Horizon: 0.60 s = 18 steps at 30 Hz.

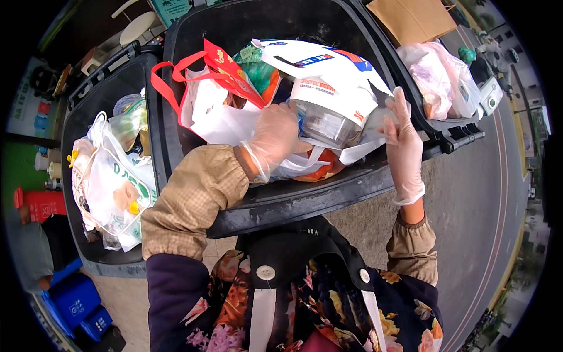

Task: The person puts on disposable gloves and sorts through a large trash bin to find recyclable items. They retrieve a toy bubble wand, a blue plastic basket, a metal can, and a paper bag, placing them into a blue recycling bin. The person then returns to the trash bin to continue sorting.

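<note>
Both of my hands wear thin clear gloves over the middle black bin (287, 205). My left hand (274, 138) is closed at the heap's middle, beside a clear plastic container (328, 126); what its fingers grip is hidden. My right hand (404, 146) is raised at the bin's right side, fingers mostly stretched upward, beside the edge of a white printed bag (316, 58). That bag lies over a white paper bowl (331, 97) around the container. Left of these sits a red-and-white carrier bag (220, 114) with red handles. An orange-red bag (319, 167) shows below.
Another black bin (117, 267) on the left holds tied white bags (120, 182). On the right, a pinkish-white bag (434, 82) and a brown paper bag (410, 20) rest by the bin. Blue bins (73, 299) stand at lower left; a road (469, 234) runs along the right.
</note>
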### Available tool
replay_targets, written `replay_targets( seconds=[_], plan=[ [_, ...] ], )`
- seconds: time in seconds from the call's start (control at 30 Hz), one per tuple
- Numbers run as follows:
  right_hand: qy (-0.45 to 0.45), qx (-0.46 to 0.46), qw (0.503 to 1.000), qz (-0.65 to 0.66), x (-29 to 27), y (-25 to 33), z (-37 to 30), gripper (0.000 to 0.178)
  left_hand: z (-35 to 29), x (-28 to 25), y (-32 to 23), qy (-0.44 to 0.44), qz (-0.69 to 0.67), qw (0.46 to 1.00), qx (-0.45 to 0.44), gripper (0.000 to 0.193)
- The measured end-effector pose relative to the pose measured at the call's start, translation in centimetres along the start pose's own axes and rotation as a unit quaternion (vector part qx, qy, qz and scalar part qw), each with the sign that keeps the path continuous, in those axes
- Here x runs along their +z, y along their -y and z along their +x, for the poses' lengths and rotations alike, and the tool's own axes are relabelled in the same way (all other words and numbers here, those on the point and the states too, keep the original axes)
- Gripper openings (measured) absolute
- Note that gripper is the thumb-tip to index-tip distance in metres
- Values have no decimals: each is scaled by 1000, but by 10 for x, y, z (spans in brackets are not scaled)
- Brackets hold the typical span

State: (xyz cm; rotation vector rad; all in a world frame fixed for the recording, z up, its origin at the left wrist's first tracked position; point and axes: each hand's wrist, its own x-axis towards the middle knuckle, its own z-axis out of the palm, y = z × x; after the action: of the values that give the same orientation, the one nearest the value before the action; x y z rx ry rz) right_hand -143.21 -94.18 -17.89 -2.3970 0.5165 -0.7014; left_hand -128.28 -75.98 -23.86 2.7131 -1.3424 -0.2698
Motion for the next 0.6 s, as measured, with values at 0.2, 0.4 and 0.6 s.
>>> replay_targets(
  seconds=[0.2, 0.4, 0.6],
  plan=[
    [18, 98, 961, 259, -12, 23, 35, 39, 28, 17, 12, 40, -163, 985, -46, 92],
    [155, -82, 980, 94, 19, 61, 17, 14, 28, 24, -3, 33, -35, 996, -74, 72],
    [114, -375, 912, -125, 71, 103, 40, 43, 23, 54, 3, -133, -92, 986, 44, 48]
  ],
)
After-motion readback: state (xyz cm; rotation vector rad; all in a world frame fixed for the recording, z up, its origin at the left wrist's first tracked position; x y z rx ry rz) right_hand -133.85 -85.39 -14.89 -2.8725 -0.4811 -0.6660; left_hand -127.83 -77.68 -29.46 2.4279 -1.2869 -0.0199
